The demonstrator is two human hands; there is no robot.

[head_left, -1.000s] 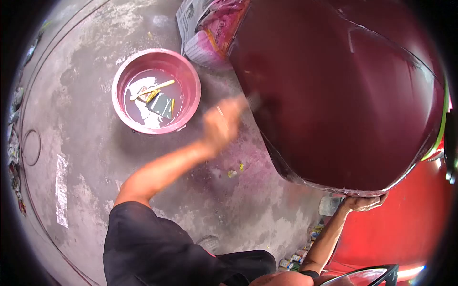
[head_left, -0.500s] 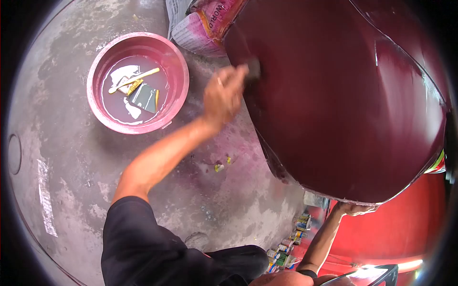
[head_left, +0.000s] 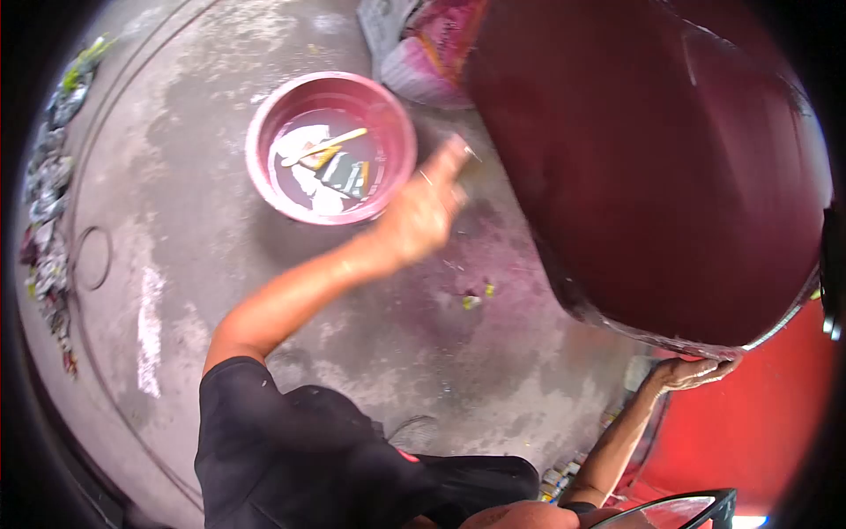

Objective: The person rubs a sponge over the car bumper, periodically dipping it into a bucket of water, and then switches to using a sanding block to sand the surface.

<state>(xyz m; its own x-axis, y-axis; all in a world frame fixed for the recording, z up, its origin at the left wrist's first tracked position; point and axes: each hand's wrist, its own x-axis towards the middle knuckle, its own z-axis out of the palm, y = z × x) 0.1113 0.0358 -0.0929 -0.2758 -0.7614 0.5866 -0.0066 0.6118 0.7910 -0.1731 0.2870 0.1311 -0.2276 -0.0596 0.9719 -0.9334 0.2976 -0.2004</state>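
Observation:
A large, glossy maroon panel (head_left: 652,176) fills the upper right. My left hand (head_left: 423,212) is smeared by motion between the panel's left edge and a pink basin (head_left: 257,167), apart from the panel. Its blurred fingers point up and right, and I cannot make out anything in them. In the basin's cloudy water lie a yellow-handled brush (head_left: 326,148), a dark green pad (head_left: 342,172) and whitish scraps. My right hand (head_left: 692,374) holds the panel's lower edge from beneath, its fingers along the rim.
Printed plastic sacks (head_left: 432,62) rest against the panel's upper left. Small cans (head_left: 555,480) stand on the floor at lower right, near a red surface (head_left: 740,423). Crumpled litter (head_left: 53,212) lines the far left. Yellowish scraps (head_left: 473,301) lie on the wet concrete floor (head_left: 203,264).
My left hand has come off the panel, where it was pressing a dark block; that block no longer shows. My right hand stays at the lower edge. The view has shifted left.

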